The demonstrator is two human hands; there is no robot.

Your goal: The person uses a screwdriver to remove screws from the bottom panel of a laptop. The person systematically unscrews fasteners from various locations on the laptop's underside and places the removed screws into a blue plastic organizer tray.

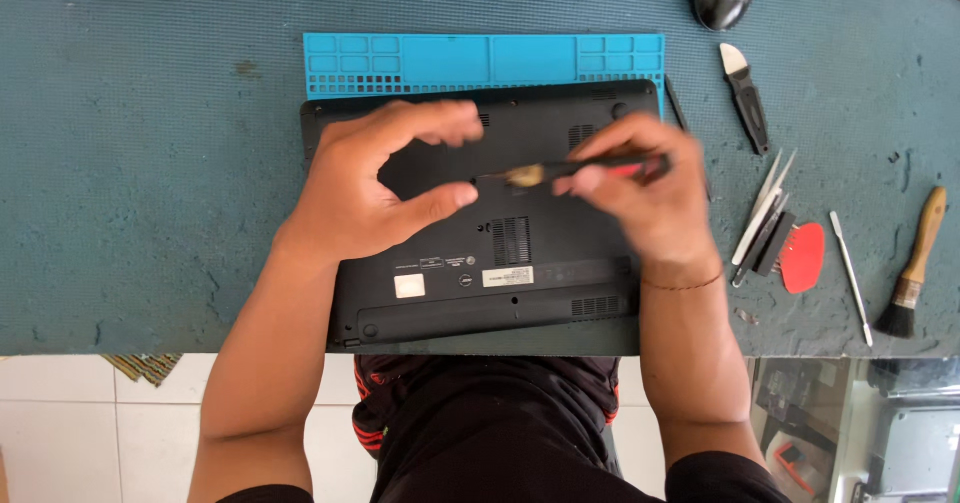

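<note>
screwdriver (pixel 575 169) pinched in right hand (pixel 640 188) fingers (pixel 575 185).

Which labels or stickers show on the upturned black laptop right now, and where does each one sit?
White square sticker: lower left of the black laptop underside, plain white.
White rectangular label: lower centre, wide strip with dark print.
Small round dark badge: between those two.
Small dark rectangular marks: just above the badge, beside the left forearm.

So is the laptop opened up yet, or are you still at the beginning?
Near the beginning, it seems. Done: the laptop lies upside down on the blue mat, with prying tools and a brush laid out beside it. In hand: the right hand holds a screwdriver over the base; the left hand hovers beside it. Left: the bottom cover looks closed.
</note>
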